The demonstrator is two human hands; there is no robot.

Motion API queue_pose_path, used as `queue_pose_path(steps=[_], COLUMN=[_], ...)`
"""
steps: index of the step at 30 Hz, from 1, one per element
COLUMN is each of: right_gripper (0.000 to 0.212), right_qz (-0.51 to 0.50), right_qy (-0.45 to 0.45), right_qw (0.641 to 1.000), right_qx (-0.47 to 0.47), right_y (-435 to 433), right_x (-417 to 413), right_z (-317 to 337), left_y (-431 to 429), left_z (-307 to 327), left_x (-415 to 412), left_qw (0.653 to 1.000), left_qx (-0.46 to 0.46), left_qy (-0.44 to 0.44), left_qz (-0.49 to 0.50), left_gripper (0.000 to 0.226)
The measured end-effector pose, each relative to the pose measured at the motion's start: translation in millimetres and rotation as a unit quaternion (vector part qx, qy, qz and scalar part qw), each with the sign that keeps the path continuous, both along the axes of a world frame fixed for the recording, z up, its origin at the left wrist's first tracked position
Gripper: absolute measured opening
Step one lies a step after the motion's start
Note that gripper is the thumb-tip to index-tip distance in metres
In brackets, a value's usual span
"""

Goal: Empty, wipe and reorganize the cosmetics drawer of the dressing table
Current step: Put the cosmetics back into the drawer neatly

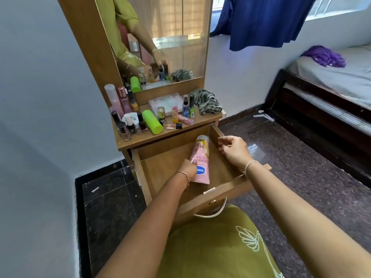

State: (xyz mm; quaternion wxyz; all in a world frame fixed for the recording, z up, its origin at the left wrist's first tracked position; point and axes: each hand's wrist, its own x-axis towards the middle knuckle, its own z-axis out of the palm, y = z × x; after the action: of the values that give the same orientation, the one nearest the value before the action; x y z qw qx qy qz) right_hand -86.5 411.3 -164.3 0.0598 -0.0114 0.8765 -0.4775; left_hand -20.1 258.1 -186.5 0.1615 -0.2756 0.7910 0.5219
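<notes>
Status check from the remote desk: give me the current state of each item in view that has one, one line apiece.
Drawer: pulled open, holding only the pink tube.
Pink tube: cap on, pointing to the back.
Left hand: gripping the tube's lower end.
Right hand: on the drawer's right wall, holding nothing.
Green bottle: on the tabletop, lying down.
Striped cloth: bunched on the tabletop.
Organizer box: on the tabletop, lid shut.
</notes>
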Motion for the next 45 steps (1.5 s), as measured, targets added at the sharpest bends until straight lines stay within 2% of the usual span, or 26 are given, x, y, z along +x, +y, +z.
queue_pose_path(steps=[6,10,15,19,23,25,32,35,40,45], right_gripper=[0.033,0.032,0.036,0.037,0.037,0.037,0.036,0.035,0.03,0.019], right_qz=[0.017,0.05,0.024,0.011,0.01,0.012,0.02,0.02,0.004,0.026], right_qy=[0.092,0.1,0.08,0.067,0.064,0.067,0.083,0.089,0.101,0.22], right_qw=[0.993,0.991,0.996,0.997,0.998,0.997,0.994,0.992,0.99,0.972], right_qx=[0.068,0.07,0.037,0.021,0.02,0.03,0.071,0.092,0.097,0.078], right_y=[14,18,20,22,22,21,20,18,4,-46], right_x=[-5,-9,-15,-15,-15,-15,-12,-11,-8,5], right_z=[2,-1,-4,-6,-7,-7,-6,-5,4,26], left_y=[26,36,38,42,40,38,33,25,-6,-53], left_z=[-14,-16,-18,-19,-19,-22,-19,-10,27,66], left_x=[-12,-16,-18,-20,-22,-24,-23,-21,-14,7], left_qw=[1.0,0.999,0.992,0.987,0.978,0.973,0.967,0.966,0.964,0.949], left_qx=[0.02,0.036,0.049,0.012,-0.03,-0.052,-0.088,-0.123,-0.171,-0.198], left_qy=[-0.009,0.008,-0.005,-0.003,-0.001,-0.008,0.0,0.026,0.146,0.245], left_qz=[-0.002,-0.039,-0.116,-0.162,-0.208,-0.223,-0.239,-0.226,-0.144,-0.028], left_gripper=[0.03,0.032,0.023,0.028,0.008,0.015,0.017,0.016,0.015,0.008])
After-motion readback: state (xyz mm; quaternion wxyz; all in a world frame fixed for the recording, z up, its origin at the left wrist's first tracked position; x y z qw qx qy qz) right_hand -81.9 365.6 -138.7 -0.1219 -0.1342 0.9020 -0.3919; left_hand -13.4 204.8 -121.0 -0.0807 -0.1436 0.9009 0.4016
